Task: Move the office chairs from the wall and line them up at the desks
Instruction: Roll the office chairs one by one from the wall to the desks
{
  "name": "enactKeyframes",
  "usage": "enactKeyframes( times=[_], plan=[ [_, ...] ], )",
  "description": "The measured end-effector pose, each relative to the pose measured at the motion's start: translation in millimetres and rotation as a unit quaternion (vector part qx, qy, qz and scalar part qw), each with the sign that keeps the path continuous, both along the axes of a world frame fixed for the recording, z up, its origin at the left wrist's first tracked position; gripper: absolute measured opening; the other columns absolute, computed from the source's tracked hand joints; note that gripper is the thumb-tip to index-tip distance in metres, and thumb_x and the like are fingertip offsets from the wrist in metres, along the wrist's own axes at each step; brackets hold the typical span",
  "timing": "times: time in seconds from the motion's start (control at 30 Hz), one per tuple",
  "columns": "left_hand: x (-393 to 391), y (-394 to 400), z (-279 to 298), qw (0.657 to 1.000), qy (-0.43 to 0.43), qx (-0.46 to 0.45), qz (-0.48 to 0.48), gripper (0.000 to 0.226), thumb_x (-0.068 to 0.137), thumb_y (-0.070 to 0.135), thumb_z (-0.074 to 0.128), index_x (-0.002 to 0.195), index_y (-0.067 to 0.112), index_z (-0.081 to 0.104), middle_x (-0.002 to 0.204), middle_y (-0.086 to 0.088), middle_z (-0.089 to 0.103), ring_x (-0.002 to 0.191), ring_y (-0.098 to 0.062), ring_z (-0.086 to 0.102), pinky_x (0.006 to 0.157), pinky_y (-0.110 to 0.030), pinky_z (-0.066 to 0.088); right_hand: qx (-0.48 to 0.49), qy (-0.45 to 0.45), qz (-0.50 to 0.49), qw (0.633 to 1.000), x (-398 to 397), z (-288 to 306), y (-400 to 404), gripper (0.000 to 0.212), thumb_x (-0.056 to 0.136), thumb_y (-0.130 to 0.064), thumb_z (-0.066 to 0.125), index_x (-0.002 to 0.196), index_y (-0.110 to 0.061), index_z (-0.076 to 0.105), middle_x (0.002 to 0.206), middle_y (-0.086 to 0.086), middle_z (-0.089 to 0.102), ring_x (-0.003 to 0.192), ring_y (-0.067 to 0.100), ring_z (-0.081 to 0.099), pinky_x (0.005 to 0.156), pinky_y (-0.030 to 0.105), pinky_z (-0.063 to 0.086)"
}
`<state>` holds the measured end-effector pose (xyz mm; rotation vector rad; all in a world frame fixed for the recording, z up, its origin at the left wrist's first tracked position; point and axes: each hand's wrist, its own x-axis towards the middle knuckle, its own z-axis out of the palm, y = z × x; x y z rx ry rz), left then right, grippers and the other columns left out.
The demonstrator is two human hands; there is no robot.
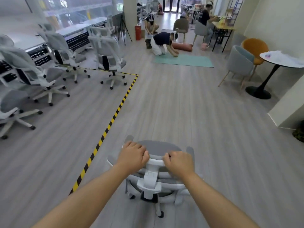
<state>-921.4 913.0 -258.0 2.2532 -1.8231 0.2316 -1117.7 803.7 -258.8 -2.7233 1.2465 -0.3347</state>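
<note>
As hands [155, 159] grip, chair [158, 148] backrest nearest.

Near and centre, an office chair [156, 175] stands on the floor [205, 129], with the left hand [132, 157] on the left of its headrest and the right hand [178, 162] on the right. A tape line [115, 112] runs from near centre away to the far left, and beyond it a row of chairs [108, 58] faces the bench [74, 33] along the left side. Far centre a person [162, 42] kneels at a mat [184, 60]; a round table [283, 60] stands far right, with two seats just left of it.
</note>
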Motion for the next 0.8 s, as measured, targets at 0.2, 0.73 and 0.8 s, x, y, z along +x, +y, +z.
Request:
enactKeyframes(
  times=[0.2,0.73,0.8],
  plan=[
    [103.5,56.4,-3.5,0.998,0.007,-0.018,0.062,0.043,0.095,0.033,0.033,0.075,0.016,0.066,0.075,0.001,0.067,0.071,-0.021,0.057,0.089,-0.041,0.045,0.014,0.0,0.047,0.999,118.8,6.7,36.9,0.046,0.085,-0.045,0.024,0.054,-0.017,0.042,0.048,-0.001,0.041,0.047,0.019,0.042,0.044,0.029,0.021],
    [349.0,68.2,-7.4,0.977,-0.027,-0.055,0.203,0.043,0.095,0.034,0.032,0.077,0.016,0.066,0.078,-0.001,0.065,0.082,-0.023,0.058,0.113,-0.05,0.032,-0.004,-0.017,0.173,0.985,408.1,1.2,4.3,0.045,0.088,-0.043,0.029,0.055,-0.019,0.048,0.047,-0.004,0.04,0.047,0.014,0.038,0.044,0.025,0.025],
    [384.4,56.2,-7.8,0.973,-0.028,-0.056,0.224,0.039,0.093,0.033,0.036,0.075,0.016,0.066,0.077,-0.002,0.065,0.079,-0.025,0.058,0.108,-0.048,0.036,-0.007,-0.04,0.187,0.982,447.9,0.9,-10.4,0.044,0.087,-0.041,0.032,0.052,-0.018,0.044,0.044,-0.004,0.035,0.042,0.011,0.029,0.043,0.023,0.02]
  ],
)
